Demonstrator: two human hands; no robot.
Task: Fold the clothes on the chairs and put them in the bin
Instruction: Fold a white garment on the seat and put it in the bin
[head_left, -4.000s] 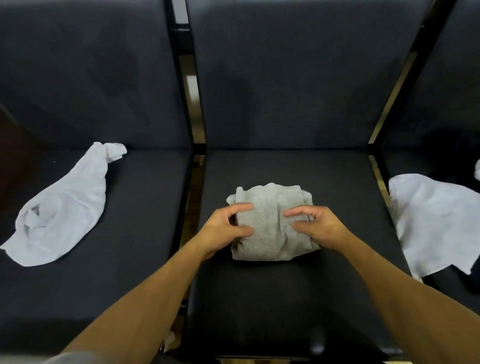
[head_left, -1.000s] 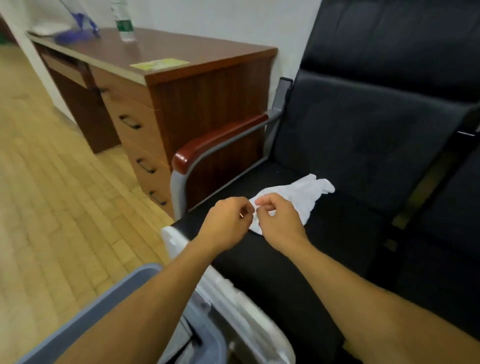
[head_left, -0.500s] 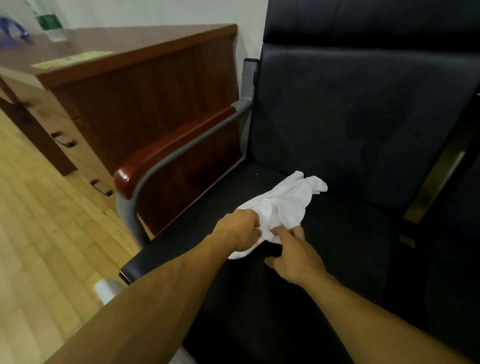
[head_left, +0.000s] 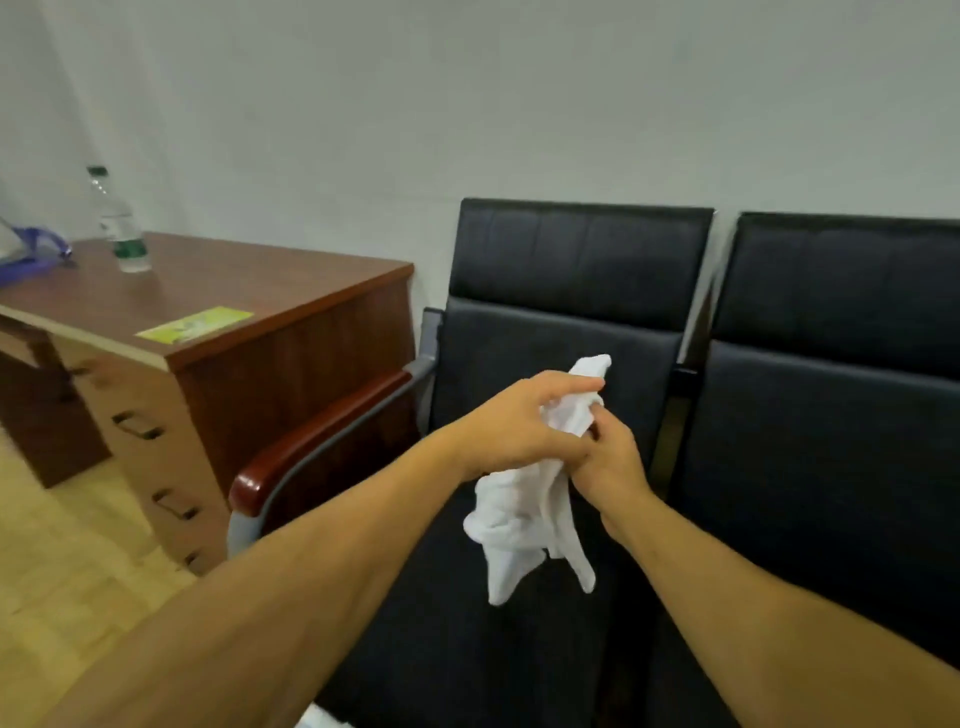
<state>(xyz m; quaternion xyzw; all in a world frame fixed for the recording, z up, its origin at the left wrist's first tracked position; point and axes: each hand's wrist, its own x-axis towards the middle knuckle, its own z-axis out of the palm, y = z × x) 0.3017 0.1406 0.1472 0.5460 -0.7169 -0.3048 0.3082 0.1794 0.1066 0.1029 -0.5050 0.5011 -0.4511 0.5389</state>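
Note:
A crumpled white garment (head_left: 524, 514) hangs in the air in front of the left black chair (head_left: 550, 322), lifted clear of the seat. My left hand (head_left: 519, 426) grips its upper part, with a white tip sticking up past the fingers. My right hand (head_left: 613, 462) holds the cloth just to the right, fingers curled into it. Most of the garment dangles below both hands. The bin is out of view apart from a pale sliver at the bottom edge.
A second black chair (head_left: 841, 374) stands to the right. The left chair has a red-brown armrest (head_left: 322, 441). Beside it is a wooden desk (head_left: 218, 322) with drawers, a plastic bottle (head_left: 117, 223) and a yellow-green card (head_left: 195, 325). Wood floor lies at the lower left.
Both hands have lifted the white garment off the left chair's seat into the air. My view has tilted up, showing the wall and chair backs.

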